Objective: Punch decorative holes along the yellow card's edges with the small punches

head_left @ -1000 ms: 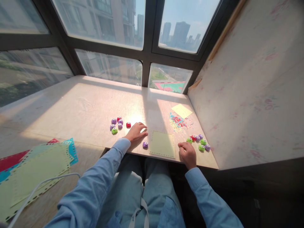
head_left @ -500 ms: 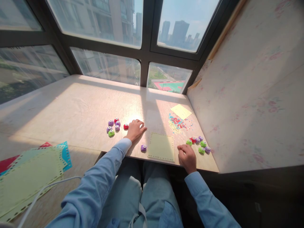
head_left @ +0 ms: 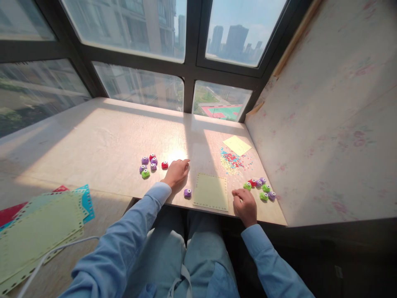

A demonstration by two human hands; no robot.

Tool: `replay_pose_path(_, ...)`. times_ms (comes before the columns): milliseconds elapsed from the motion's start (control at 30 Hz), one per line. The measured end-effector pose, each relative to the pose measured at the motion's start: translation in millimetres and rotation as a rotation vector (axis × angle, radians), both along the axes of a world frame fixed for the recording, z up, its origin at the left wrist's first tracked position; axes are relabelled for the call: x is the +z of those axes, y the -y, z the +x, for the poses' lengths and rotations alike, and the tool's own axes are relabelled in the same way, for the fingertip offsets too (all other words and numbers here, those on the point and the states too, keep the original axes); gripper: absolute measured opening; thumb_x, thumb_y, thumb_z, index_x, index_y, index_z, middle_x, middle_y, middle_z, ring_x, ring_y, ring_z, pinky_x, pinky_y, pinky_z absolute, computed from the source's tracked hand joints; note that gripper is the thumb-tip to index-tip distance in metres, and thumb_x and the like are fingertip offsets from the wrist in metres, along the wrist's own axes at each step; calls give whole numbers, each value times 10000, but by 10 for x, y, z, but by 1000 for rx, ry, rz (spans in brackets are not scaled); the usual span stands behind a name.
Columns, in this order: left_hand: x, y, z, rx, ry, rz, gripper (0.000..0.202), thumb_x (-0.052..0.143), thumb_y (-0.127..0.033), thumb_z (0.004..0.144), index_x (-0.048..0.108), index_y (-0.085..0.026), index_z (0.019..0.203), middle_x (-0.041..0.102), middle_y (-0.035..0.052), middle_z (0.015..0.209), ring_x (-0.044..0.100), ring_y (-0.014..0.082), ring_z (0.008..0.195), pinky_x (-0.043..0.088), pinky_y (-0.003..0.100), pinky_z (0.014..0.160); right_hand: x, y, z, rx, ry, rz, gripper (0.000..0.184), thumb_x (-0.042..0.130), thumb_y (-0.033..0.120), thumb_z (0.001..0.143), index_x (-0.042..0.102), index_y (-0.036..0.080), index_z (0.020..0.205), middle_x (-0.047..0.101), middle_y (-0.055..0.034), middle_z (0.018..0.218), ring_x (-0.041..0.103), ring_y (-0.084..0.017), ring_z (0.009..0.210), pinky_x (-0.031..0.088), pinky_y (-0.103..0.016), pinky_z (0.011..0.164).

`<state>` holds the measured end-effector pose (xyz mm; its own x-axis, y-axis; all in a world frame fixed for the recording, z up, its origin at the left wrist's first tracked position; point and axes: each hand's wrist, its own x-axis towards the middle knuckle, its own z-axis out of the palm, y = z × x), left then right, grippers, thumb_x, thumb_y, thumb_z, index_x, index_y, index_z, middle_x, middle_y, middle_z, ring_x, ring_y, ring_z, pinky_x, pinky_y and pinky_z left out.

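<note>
My left hand is over the table, its fingers drawn together toward the upper right; anything between the fingertips is hidden. Just left of it sits a red craft punch with a round white top, and a purple craft punch lies below its fingers. A pale yellow-green sheet with small holes punched along its edges lies flat between my hands. My right hand rests curled at the table's front edge, right of the sheet; what its fingers hold, if anything, cannot be seen.
Several punches cluster at left, and another group stands near the wall. Red, blue and yellow paper bits lie scattered below a yellow paper. Punched colored sheets and a white cable are at lower left.
My left hand has turned slightly and its fingers, which were spread apart, have come together. My right hand, the sheet and the punches have stayed in place.
</note>
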<state>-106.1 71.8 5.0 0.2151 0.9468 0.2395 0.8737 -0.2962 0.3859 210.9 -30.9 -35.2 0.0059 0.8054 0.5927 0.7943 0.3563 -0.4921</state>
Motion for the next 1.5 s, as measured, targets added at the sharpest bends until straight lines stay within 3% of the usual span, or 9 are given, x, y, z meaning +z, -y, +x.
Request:
replay_pose_path(200, -5, -17, 49, -102, 30, -39, 452, 461, -186, 937, 548, -124, 1376, 719, 161, 1146, 660, 282, 1058, 486, 422, 961, -5, -2, -7, -3, -3, 8, 214, 485, 93, 830, 659, 202, 775, 648, -47, 783, 587, -213, 779, 460, -341, 732)
replay_pose_path(400, -86, -97, 72, -235, 160, -89, 532, 500, -143, 884, 502, -152, 1416, 725, 119, 1193, 669, 243, 1097, 499, 389, 1012, -14, -6, -2, 0, 0, 16, 215, 485, 87, 828, 659, 200, 770, 650, -44, 778, 587, -211, 774, 464, -341, 736)
replay_pose_path(600, -123, -151, -2, -112, 173, -13, 529, 508, -149, 866, 512, -150, 1395, 635, 143, 1338, 625, 240, 1185, 484, 404, 1060, -22, -8, -1, 1, -7, 11, 210, 486, 98, 841, 653, 203, 770, 647, -45, 778, 592, -214, 785, 470, -350, 752)
replay_pose_path(733, -96, -176, -21, -126, 81, -1, 438, 581, -228, 858, 611, -136, 1285, 674, 171, 1242, 605, 304, 1198, 460, 468, 1071, -32, -10, 0, 6, -13, 12, 212, 483, 90, 837, 650, 203, 770, 643, -44, 775, 592, -212, 782, 472, -349, 753)
replay_pose_path(867, -100, -225, 12, -197, 110, -78, 422, 586, -211, 843, 630, -159, 1259, 719, 136, 1095, 658, 279, 1054, 508, 433, 976, -31, -9, 1, 4, -18, 13, 212, 485, 87, 834, 650, 202, 767, 637, -42, 769, 587, -208, 775, 470, -344, 746)
replay_pose_path(1033, -112, -238, -28, -276, 234, -172, 533, 601, -271, 836, 549, -152, 1353, 715, 102, 1116, 679, 221, 965, 527, 367, 930, -26, -5, -5, 2, -16, 19, 217, 485, 84, 835, 656, 199, 767, 636, -42, 766, 583, -207, 771, 466, -343, 743)
replay_pose_path(1267, -29, -161, -82, -268, 128, -148, 703, 734, -432, 753, 557, -144, 1369, 682, 150, 1189, 638, 305, 1081, 491, 446, 990, -30, -9, 3, 5, -20, 12, 212, 489, 93, 837, 657, 199, 766, 645, -46, 775, 581, -208, 777, 463, -343, 743)
replay_pose_path(1500, 29, -169, -62, -320, 44, -168, 705, 789, -451, 708, 603, -200, 1340, 682, 121, 1225, 611, 312, 1123, 467, 431, 999, -30, -7, -8, 1, -24, 13, 213, 491, 87, 826, 658, 204, 766, 647, -44, 778, 583, -210, 780, 466, -346, 743)
